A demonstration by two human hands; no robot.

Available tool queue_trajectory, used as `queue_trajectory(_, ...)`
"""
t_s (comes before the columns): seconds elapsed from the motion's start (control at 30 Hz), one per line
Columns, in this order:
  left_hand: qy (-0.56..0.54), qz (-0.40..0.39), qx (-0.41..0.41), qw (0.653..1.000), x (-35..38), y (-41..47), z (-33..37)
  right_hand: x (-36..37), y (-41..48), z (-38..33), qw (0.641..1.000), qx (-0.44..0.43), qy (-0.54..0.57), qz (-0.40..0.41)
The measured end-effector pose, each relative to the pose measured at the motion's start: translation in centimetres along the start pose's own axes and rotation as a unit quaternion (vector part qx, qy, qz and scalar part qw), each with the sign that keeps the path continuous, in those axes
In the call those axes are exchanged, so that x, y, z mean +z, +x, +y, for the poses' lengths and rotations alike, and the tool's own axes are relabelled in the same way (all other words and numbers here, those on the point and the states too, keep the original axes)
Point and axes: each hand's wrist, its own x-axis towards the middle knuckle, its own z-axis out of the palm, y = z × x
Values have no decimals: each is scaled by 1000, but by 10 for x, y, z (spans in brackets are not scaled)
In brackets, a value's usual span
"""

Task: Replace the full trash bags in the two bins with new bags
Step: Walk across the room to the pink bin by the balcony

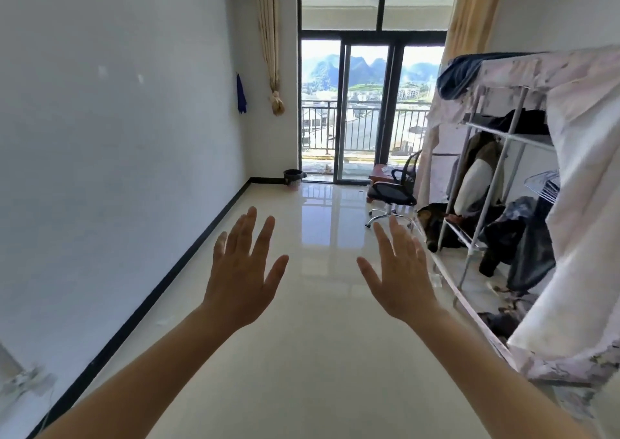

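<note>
**Both hands raised, bin far off**

I see my left hand (239, 272) and right hand (402, 274) held over the floor (318, 354), fingers straight and spread, holding nothing. 1 bin (294, 177) stands far ahead against the wall (117, 136), beside the balcony door (365, 109).

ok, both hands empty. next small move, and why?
Probably step forward toward the small bin lined with a dark bag, in the far left corner beside the dark-framed glass balcony door. The left hand and right hand are open, holding nothing, and that bin, the only one in view, stands well out of reach.
</note>
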Motion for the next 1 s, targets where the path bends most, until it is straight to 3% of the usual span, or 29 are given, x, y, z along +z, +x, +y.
queue_trajectory(0.23,8,15,-70,997,128,159,-110,151,211,13,997,-66,-11,-25)
queue_trajectory(0.4,7,15,-67,998,197,316,-160,213,358,39,996,-85,-30,-26)
queue_trajectory(0.8,20,-25,-44,999,474,627,-209,436,641,193,998,-33,-26,-47)
queue_trajectory(1.0,62,-41,-53,996,558,793,-259,517,832,250,997,-59,-34,-38)
